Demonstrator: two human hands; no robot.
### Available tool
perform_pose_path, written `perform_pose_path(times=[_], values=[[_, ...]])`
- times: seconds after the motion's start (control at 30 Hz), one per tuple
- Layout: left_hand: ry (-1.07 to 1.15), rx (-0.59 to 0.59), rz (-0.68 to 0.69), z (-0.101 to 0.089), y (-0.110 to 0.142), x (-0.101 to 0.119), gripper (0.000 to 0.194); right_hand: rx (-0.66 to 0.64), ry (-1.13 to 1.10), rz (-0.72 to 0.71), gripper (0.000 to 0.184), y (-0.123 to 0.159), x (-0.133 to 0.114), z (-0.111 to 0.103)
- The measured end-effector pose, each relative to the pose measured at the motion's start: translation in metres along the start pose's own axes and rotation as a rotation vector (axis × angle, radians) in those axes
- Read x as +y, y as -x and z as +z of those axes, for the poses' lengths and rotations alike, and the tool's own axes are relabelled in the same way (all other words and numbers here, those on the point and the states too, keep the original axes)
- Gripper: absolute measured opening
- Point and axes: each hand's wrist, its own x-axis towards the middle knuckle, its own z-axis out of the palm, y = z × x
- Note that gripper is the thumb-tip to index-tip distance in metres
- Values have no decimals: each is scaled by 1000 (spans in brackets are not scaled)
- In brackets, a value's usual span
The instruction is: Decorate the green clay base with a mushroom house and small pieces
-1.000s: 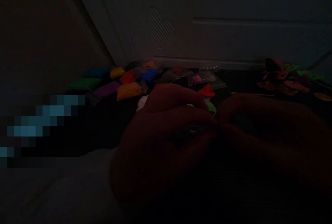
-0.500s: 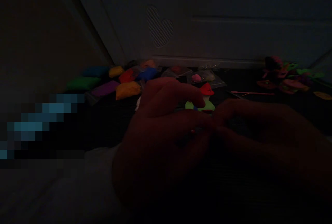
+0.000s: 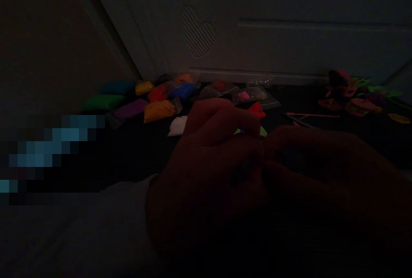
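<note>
The scene is very dark. My left hand and my right hand meet in the middle of the view, fingertips pinched together around something too small and dark to make out. Just behind the fingertips sits a green clay piece with a red clay piece above it. A white lump lies to the left of my left hand. My left arm wears a pale sleeve.
Several coloured clay packets lie at the back left: green, purple, orange, blue. Finished colourful clay shapes sit at the right. A thin pink stick lies nearby. A white panel with a heart cutout stands behind.
My left hand has shifted slightly right and up, covering more of the green piece and uncovering the white lump. Both hands stay pinched together.
</note>
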Motion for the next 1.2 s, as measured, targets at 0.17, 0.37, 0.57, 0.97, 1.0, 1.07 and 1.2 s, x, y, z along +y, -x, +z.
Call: perform_pose_path(times=[0.17,0.37,0.57,0.97,1.0,1.07,1.2], values=[[13,-10,-15,-1,0,1,3,4,-8,1,1,0,-3,0],[29,-31,-31,-2,-2,3,4,13,4,-26,2,-1,-1,0],[69,-40,-69,-3,-2,4,8,-1,-8,-32,3,-2,1,-2],[64,-46,-117,-5,5,-2,10,-3,-27,24,9,-3,8,-7],[59,-43,-118,-5,5,-2,11,-9,-41,41,11,-3,8,-7],[55,-45,-113,-5,5,-3,12,-23,-66,63,12,-4,9,-8],[50,-63,-127,-7,6,-4,13,-32,-96,53,12,-4,11,-9]])
